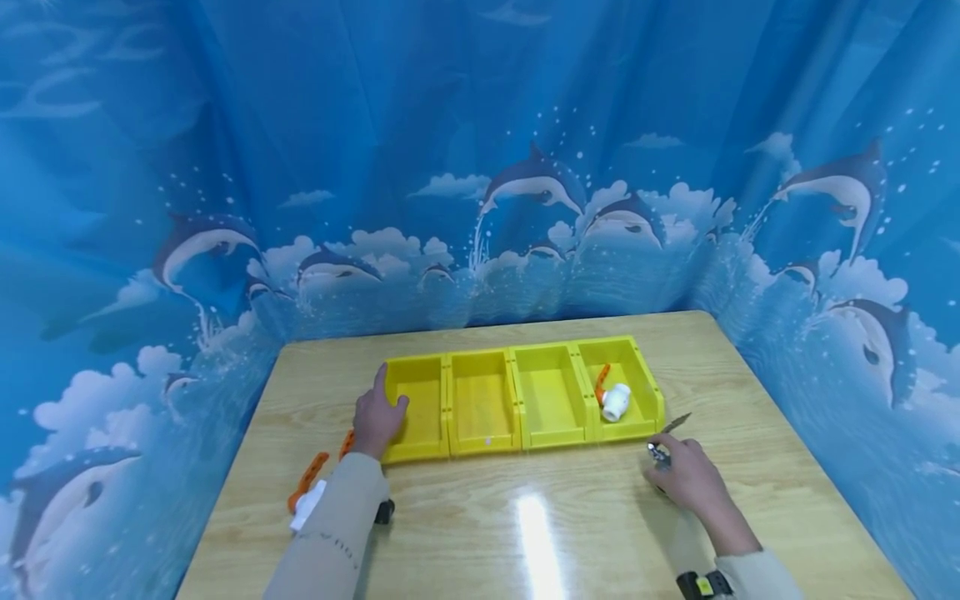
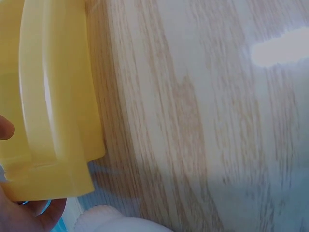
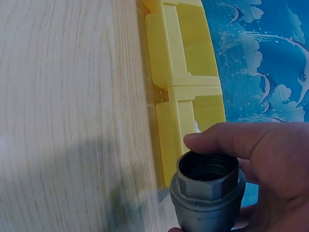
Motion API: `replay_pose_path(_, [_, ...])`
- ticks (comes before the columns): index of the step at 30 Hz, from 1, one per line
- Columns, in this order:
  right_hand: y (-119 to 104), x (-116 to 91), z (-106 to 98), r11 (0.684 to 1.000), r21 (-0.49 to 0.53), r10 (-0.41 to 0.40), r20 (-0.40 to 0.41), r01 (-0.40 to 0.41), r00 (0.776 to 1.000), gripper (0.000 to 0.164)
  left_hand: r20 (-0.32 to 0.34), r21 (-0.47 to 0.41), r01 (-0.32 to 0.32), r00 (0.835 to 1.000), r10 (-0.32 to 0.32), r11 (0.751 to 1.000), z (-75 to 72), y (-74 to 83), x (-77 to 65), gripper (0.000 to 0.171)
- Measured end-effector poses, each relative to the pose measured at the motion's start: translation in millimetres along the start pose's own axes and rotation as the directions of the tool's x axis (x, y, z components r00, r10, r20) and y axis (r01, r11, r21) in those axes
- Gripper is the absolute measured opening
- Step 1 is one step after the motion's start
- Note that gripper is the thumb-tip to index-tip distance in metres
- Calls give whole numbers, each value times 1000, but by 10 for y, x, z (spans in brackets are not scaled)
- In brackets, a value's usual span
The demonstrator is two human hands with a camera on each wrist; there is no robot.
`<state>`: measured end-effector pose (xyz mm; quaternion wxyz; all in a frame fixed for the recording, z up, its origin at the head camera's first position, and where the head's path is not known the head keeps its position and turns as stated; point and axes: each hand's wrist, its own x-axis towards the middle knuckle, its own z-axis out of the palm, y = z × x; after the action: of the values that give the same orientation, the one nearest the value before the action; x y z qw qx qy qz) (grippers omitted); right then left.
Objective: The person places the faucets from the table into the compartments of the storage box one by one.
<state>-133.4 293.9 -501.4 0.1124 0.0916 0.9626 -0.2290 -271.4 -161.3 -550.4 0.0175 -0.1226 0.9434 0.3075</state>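
My left hand (image 1: 377,421) grips the left side wall of the leftmost yellow bin (image 1: 417,455), its thumb over the inside and other fingers outside the wall in the left wrist view. My right hand (image 1: 686,475) holds a grey metal valve (image 3: 207,193) in front of the right end of the bins. Its threaded hexagonal end faces the right wrist camera, and a thin lever sticks out past the fingers in the head view. In the rightmost bin (image 1: 649,421) lies a white ball valve (image 1: 616,402) with an orange handle.
Beside my left forearm lies another white valve (image 1: 307,505) with an orange handle (image 1: 306,479). A second orange handle (image 1: 347,444) shows partly behind the left hand. The yellow bins stand joined in a row on the wooden table (image 1: 480,517), with a blue dolphin curtain (image 1: 420,167) behind.
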Motion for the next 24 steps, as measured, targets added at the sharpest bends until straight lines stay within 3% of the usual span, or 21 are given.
replay_pose_path(10, [-71,-9,12,999,27,-20,-17,20,1000,52,10,-2,19,1000,-19,1000,2,19,2,76])
replay_pose_path(24, [-112,-12,27,999,32,-21,0,21,1000,59,25,-25,41,999,-40,999,-18,29,-13,76])
